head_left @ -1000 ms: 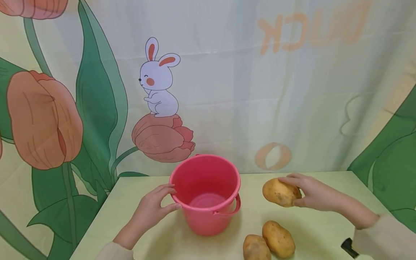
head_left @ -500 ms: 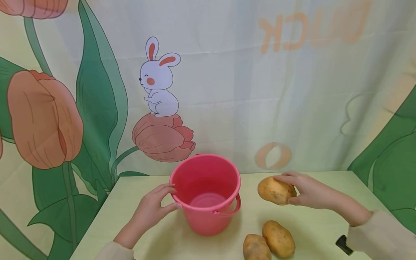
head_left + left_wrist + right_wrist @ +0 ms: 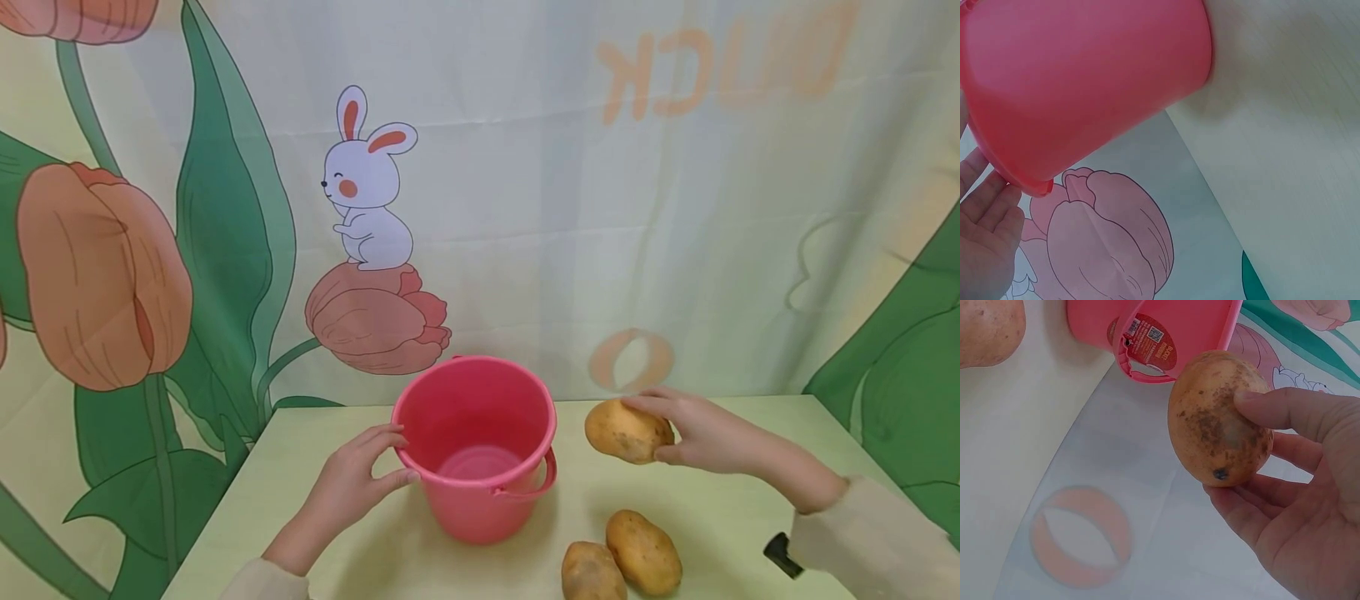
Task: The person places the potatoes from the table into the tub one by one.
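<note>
Right grip [image 3: 705, 433] holds potato [image 3: 624, 431] — left grip [image 3: 351, 479], bucket [image 3: 480, 510].

Left grip [image 3: 358, 473] curled, holding — right grip [image 3: 708, 435] raised, pinching — forearms [image 3: 798, 472] slanting inward.

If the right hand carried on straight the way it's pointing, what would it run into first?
Probably the pink bucket, with the potato held in the right hand touching it first. How high the hand is against the bucket is unclear, so it might pass over instead.

there are three potatoes [image 3: 624, 429] and one bucket [image 3: 480, 510].
</note>
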